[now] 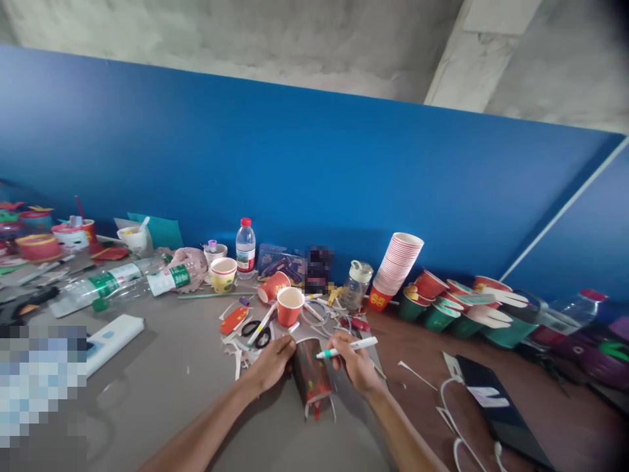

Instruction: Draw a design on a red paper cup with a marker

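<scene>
A paper cup (pixel 312 372), coloured dark green over red, lies tilted on its side with its mouth toward me. My left hand (pixel 272 364) grips its left side, thumb on top near the far end. In my right hand (pixel 354 364) is a white marker (pixel 364 343), its green end pointing left at the cup's upper right side. Whether the tip touches the cup, I cannot tell. Thin strips hang from the cup's near rim. Just beyond stand an upright red paper cup (pixel 289 308) and black-handled scissors (pixel 263 337) among paper scraps.
A tall leaning stack of paper cups (pixel 399 262) stands beside a glass jar (pixel 356 286). Several green-coloured cups (pixel 439 314) sit to the right, with a black tablet (pixel 501 406) and white cable nearer. Plastic bottles (pixel 111 280) lie left. A blue partition (pixel 314 164) closes the back.
</scene>
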`<state>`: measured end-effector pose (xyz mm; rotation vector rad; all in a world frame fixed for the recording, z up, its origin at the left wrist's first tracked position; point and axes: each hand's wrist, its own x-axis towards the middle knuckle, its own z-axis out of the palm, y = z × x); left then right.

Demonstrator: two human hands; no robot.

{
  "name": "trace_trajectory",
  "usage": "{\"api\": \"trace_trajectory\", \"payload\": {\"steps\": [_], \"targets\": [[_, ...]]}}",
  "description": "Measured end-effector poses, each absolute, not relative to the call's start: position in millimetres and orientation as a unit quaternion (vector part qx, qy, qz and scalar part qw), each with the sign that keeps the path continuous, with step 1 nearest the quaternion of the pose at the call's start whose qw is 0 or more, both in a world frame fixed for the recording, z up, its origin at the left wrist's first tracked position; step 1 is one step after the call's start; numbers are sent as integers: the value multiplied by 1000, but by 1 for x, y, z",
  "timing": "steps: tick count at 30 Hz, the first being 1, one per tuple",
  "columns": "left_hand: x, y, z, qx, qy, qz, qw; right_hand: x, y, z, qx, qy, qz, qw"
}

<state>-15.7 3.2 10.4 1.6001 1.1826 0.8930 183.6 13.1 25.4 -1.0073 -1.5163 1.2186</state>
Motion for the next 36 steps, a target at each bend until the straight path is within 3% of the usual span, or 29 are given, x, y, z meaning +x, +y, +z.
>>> {"api": "trace_trajectory", "payload": {"steps": [3,8,12,24,28,33,36], "targets": [[-16,3,11,656,487,359,451,187,16,22,-395,-627,525,420],[-15,2,14,660,494,364,434,191,20,16,-410,-604,497,469],[-15,0,17,671,490,362,423,189,18,16,-394,-610,536,430],[-17,0,15,686,488,343,417,168,5,36,-442,-594,461,490],[-17,1,13,682,488,329,433,165,4,36,-431,-631,465,447],[-17,3,11,686,489,325,430,164,5,32,-441,-616,402,514],[-16,3,9,686,483,325,437,163,3,32,-426,-656,414,466]]}}
